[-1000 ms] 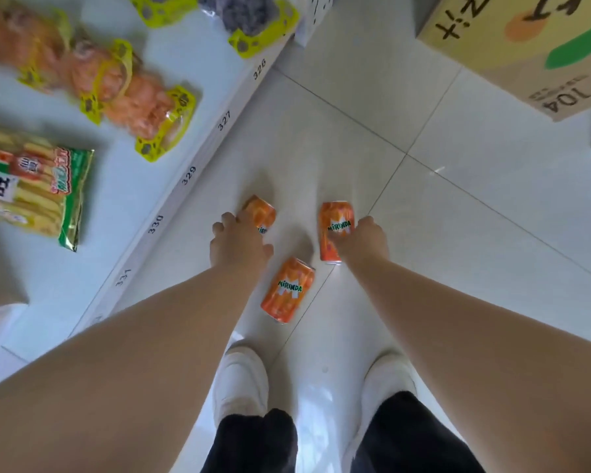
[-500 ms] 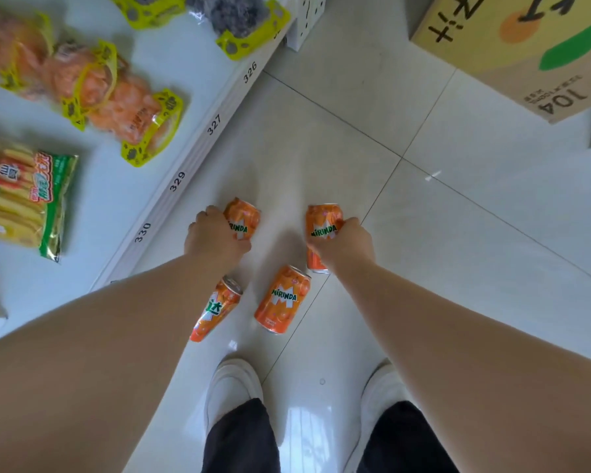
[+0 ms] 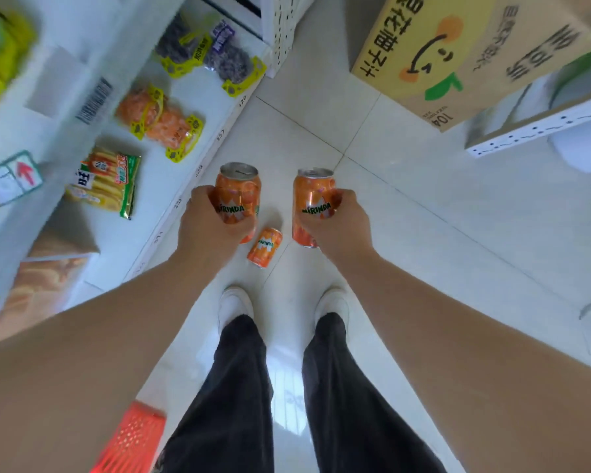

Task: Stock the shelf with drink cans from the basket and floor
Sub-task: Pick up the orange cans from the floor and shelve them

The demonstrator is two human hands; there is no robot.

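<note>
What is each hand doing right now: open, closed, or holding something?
Left hand: holding one orange Mirinda can.
Right hand: holding a second orange Mirinda can.

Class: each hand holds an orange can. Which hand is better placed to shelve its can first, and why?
Probably left. The left hand, gripping an orange metal drink can, is beside the edge of the white shelf; the right hand, gripping a second orange can, is over the floor, farther away.
</note>
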